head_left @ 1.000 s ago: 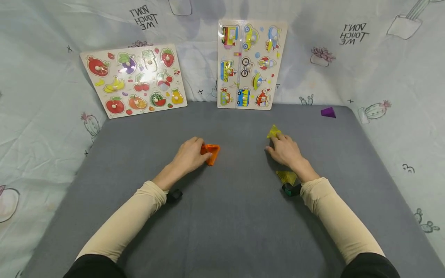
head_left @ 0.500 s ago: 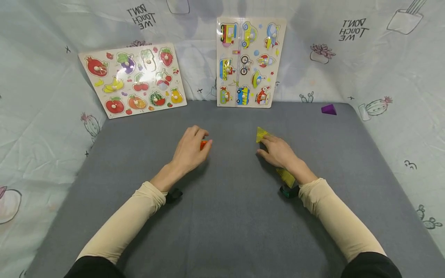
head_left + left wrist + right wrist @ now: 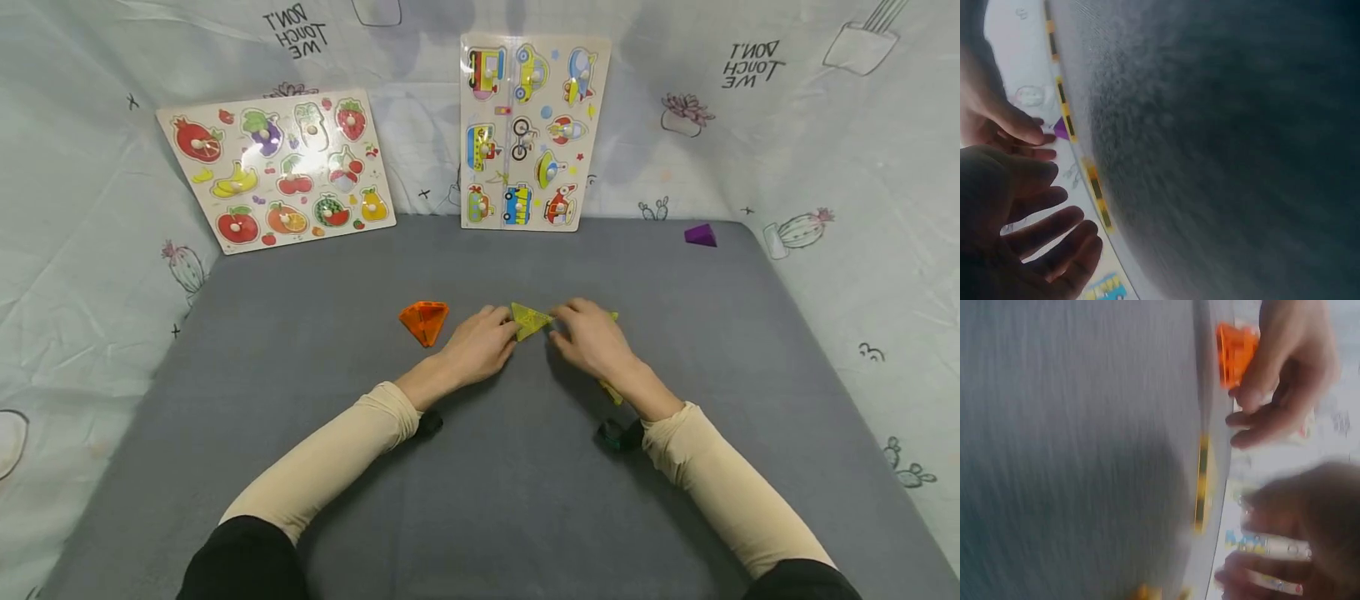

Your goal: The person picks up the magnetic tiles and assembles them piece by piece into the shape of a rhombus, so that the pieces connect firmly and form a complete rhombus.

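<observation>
In the head view, my left hand [image 3: 480, 343] has its fingertips at the left side of a translucent yellow triangle tile [image 3: 529, 321], flat on the table. My right hand [image 3: 596, 340] is at that tile's right corner, fingers loosely bent. Two more yellow pieces, a tile edge [image 3: 614, 316] and a tile corner [image 3: 611, 392], show from beneath the right hand and wrist, mostly hidden. To the left stands an orange pyramid of triangle tiles [image 3: 425, 323], apart from both hands. In the left wrist view, my left fingers are spread and grip nothing.
A purple piece [image 3: 701, 235] lies at the far right of the grey table [image 3: 480, 500]. Behind the table, a fruit puzzle board [image 3: 281, 171] and a vehicle puzzle board [image 3: 532, 133] lean on the patterned cloth [image 3: 645, 108].
My left hand has let go of the orange pyramid, leaving it further left, and moved right to the yellow triangle. That tile has shifted left and nearer, along with my right hand.
</observation>
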The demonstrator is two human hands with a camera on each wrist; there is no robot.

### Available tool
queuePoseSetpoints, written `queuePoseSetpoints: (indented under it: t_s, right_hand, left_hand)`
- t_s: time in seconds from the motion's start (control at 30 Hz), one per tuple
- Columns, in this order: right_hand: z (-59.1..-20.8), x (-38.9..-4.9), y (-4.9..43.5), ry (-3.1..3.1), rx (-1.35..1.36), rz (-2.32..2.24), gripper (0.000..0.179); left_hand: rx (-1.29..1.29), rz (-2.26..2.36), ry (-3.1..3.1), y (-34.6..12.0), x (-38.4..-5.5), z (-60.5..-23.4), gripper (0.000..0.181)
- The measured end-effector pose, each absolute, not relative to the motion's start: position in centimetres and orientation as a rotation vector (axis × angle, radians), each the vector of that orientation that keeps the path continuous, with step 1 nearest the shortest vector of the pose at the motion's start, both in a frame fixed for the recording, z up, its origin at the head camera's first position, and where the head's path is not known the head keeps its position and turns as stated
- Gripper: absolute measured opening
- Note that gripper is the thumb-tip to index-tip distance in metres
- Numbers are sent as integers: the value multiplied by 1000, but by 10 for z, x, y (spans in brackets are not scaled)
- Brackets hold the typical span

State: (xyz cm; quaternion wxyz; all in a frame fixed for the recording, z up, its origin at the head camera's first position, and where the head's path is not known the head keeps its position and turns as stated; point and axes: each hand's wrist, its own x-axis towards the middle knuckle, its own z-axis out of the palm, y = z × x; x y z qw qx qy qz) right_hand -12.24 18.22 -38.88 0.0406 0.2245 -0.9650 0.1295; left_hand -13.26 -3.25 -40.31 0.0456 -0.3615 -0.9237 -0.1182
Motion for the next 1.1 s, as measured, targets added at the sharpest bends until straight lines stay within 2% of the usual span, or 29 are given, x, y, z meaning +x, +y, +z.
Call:
queuePoseSetpoints:
  t_s: [0.13, 0.23, 0.4, 0.77, 1.0, 1.1]
  right_hand:
    - [-393, -126, 197, -2976, 347, 217, 39]
    - [-395, -128, 202, -3074, 249, 197, 41]
    - [-396, -131, 203, -3066, 334, 222, 36]
    - [-397, -127, 191, -2903, 660, 190, 26]
    - [-398, -126, 186, -2892, 667, 189, 28]
    - [-398, -126, 187, -2912, 661, 215, 28]
  left_hand:
    - [-1164, -242, -2850, -20, -137, -406, 21]
    - [-1195, -187, -2890, -16, -139, -405, 24]
    - [-1195, -149, -2901, -16, -143, -404, 25]
    - [-1195, -179, -2878, -24, -141, -399, 13]
    - [-1180, -227, -2919, -27, -138, -398, 9]
    - [-1173, -256, -2919, -27, -137, -398, 14]
